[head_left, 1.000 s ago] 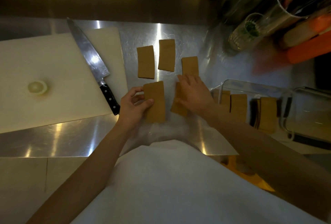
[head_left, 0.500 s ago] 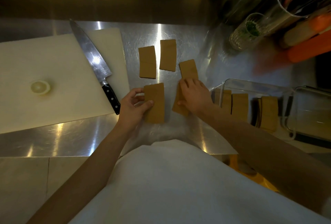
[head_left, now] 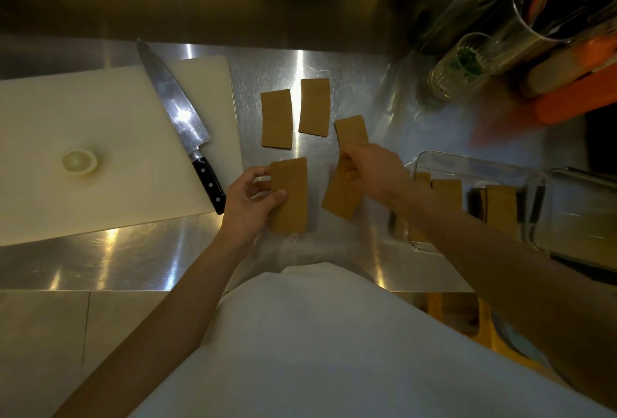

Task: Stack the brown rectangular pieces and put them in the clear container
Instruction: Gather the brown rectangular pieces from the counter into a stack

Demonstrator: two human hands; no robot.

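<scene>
Right of the chef's knife point(head_left: 187, 123), the left hand point(head_left: 248, 205) pinched a thin brown piece point(head_left: 289, 195) by its long edge while the right hand point(head_left: 370, 172) clamped another point(head_left: 340, 197), tilted, near the clear container point(head_left: 467, 167); both appeared light, stiff and likely brittle, best gripped at edges.

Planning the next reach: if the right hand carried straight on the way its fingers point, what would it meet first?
The right hand points up-left; just beyond it lies the tilted brown piece, probably met first, though height above the counter is unclear.
</scene>
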